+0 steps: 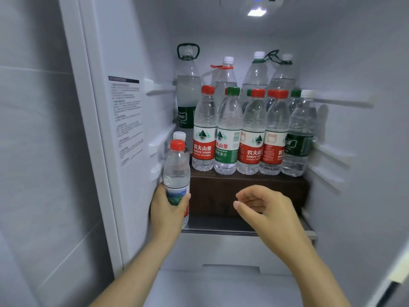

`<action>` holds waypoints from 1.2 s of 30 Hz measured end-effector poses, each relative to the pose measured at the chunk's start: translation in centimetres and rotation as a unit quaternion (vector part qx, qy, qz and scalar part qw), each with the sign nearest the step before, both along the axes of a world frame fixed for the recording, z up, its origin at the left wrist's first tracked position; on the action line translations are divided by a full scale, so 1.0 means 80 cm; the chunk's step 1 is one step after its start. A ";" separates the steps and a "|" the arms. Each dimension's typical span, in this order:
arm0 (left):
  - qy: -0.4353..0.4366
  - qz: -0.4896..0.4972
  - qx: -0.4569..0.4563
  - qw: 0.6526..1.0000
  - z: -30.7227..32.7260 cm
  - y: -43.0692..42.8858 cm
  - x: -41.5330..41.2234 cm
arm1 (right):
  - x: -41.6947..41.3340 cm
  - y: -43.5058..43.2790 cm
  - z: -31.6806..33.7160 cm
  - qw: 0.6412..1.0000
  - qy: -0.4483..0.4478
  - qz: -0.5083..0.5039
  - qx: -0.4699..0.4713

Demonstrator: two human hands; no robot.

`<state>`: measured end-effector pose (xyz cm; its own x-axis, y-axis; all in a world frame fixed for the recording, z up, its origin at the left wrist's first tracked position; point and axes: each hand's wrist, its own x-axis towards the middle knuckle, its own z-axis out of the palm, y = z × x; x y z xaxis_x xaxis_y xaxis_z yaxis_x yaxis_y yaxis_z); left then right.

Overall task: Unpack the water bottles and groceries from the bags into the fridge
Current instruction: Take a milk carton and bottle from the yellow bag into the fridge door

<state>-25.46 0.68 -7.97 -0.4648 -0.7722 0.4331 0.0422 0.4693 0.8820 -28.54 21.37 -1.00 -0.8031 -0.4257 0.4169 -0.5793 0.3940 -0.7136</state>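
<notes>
Left hand has its grip wrapped snug round the lower half of a small water bottle. It's clear thin plastic with ribbed sides, a red screw cap and a printed label under the thumb. The bottle's upright at the left edge of the fridge compartment, just beside a dark brown wood-grain box and right in front of another little white-capped bottle. Can't tell if its base is touching the dark glass shelf.

Right hand hangs in front of the box, grip loose and half spread, fingers softly curled, holding nothing.

On top of the box there's a tight front row of bottles, clear with red, green and white caps and glossy labels. Taller bottles with loop handles stand behind them. The fridge walls are smooth white plastic, with a text sticker on the left one.
</notes>
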 end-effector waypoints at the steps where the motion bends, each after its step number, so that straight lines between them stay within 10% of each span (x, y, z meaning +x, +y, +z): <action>1: 0.000 0.004 -0.005 1.000 0.000 0.000 -0.002 | -0.001 0.000 -0.002 1.000 -0.001 0.001 -0.003; 21: -0.063 0.017 -0.014 0.998 -0.005 0.019 0.025 | -0.007 0.011 -0.003 0.999 0.029 -0.016 0.018; 36: -0.159 -0.232 -0.171 0.944 0.003 0.063 0.107 | 0.068 0.043 -0.062 0.977 0.036 -0.127 0.165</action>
<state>-16.92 5.73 -7.73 -0.8672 -0.2938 0.4020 0.0714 0.7256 0.6844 -23.08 24.81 -5.95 -0.8742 -0.3367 0.3498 -0.4765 0.7333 -0.4850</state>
